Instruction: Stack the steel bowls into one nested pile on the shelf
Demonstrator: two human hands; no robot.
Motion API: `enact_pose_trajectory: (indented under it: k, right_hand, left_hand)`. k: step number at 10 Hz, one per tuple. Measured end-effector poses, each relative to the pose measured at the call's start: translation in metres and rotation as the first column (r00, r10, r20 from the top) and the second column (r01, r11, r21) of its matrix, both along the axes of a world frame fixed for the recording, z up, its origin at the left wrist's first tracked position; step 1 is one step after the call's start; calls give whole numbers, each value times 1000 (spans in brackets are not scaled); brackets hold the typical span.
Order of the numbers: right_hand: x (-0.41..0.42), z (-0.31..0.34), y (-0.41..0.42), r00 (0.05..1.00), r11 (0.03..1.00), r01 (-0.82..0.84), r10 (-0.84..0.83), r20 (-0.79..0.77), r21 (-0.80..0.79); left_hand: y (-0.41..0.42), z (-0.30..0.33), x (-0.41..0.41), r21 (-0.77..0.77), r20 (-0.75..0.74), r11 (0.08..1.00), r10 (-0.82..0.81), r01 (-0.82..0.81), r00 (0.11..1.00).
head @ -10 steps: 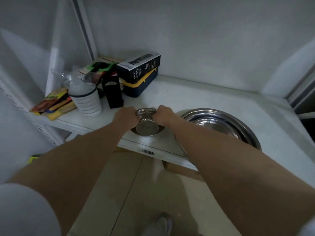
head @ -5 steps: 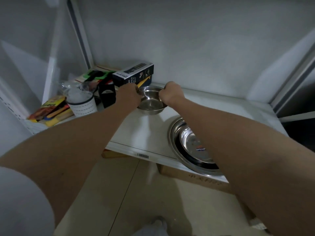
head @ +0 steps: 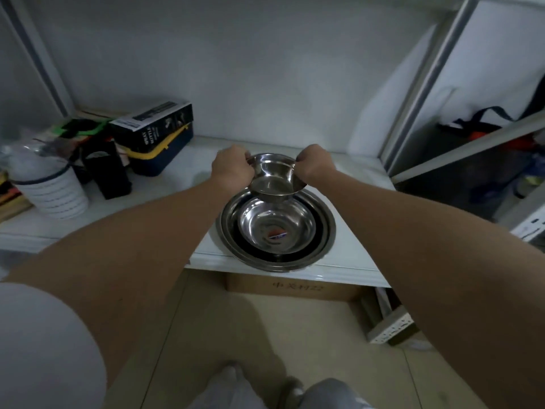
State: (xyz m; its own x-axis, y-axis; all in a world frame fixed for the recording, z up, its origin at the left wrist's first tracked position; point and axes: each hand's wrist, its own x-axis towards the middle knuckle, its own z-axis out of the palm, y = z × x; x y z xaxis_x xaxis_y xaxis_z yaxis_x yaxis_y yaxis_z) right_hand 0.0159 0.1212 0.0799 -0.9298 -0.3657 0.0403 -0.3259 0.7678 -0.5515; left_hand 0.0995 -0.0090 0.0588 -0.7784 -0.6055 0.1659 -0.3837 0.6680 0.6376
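Head view. Fingertips of both hands hidden behind the rim of the small steel bowl (head: 272, 175); far wall of the pile partly covered by that bowl. Left edge of the frame blurred, so the packets and clutter there hard to name; print on the cardboard box (head: 295, 287) under the shelf too faint to read. Left hand (head: 233, 169) pinching the small bowl's left rim, right hand (head: 315, 166) pinching its right rim, bowl held tilted in the air above the back of the nested pile (head: 277, 231). Pile sitting at the front edge of the white shelf (head: 165, 196), front rim slightly overhanging: a medium bowl (head: 275, 225) with a sticker on its bottom inside a wide basin (head: 327, 228), perhaps another rim between, hard to tell. Small bowl empty. At left, one striped cup (head: 50, 190) stuffed with clear plastic, one black box (head: 153, 125) lying on a blue-and-yellow case (head: 165, 154).
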Motion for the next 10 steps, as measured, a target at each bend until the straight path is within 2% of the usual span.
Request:
enact_pose_trajectory:
  k: [1,4,6,8,10]
  right_hand:
    - [-3,-26,17,999,998,-17,15,32,64]
    - [7,-74,18,991,958,-127,111,75,256]
    - [10,-89,25,993,948,-116,110,37,298]
    - [13,-94,25,996,924,-81,86,2,374]
    - [16,-84,26,996,952,-63,79,-40,298]
  left_hand:
    - [12,-21,-2,35,45,998,-52,50,998]
    - [9,-67,7,-22,252,992,-115,124,961]
    - [11,-83,8,-107,240,980,-141,170,961]
    - [15,-90,10,-320,257,916,-162,241,953]
    - [13,-84,6,-334,238,901,-202,276,950]
